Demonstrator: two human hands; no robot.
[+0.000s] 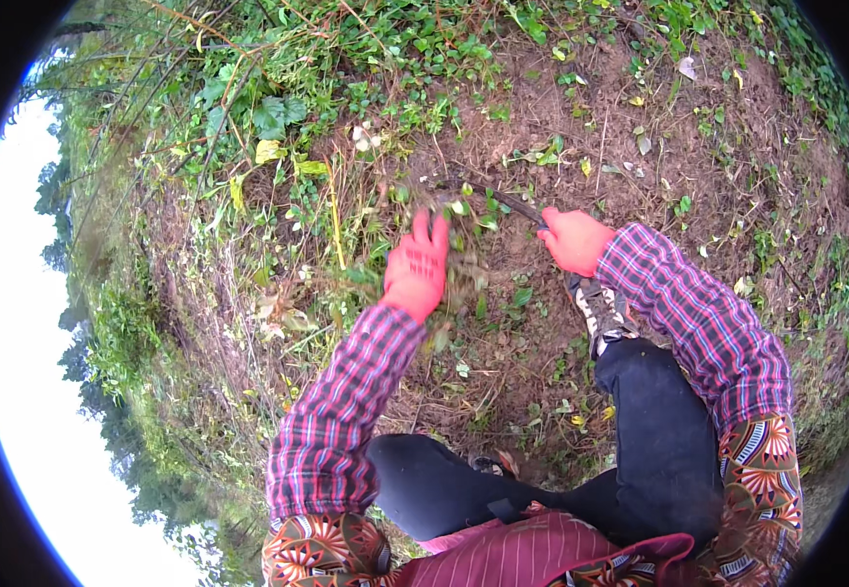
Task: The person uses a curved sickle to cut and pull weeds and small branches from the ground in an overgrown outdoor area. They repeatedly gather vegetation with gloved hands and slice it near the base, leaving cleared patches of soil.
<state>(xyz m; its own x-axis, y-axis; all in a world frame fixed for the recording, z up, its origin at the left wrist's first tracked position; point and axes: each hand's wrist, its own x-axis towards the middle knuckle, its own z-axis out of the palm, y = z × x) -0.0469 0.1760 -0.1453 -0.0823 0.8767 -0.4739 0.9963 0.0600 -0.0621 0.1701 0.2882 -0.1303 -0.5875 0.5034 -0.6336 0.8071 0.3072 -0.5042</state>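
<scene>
My left hand, in a red-orange glove with writing on its back, is over low plants left of centre, its fingers stretched forward. Blurred stems and leaves lie against and beside it; whether it grips any is unclear. My right hand, in a matching glove, is closed around the end of a dark, thin handle. The handle slants up and left towards the plants in front of my left hand, where its far end is hard to make out among leaves.
Bare reddish soil with scattered leaves spreads ahead and right. Dense green weeds grow at the top, with thin bare branches at upper left. A yellow stalk stands left of my left hand. My patterned shoe is below my right hand.
</scene>
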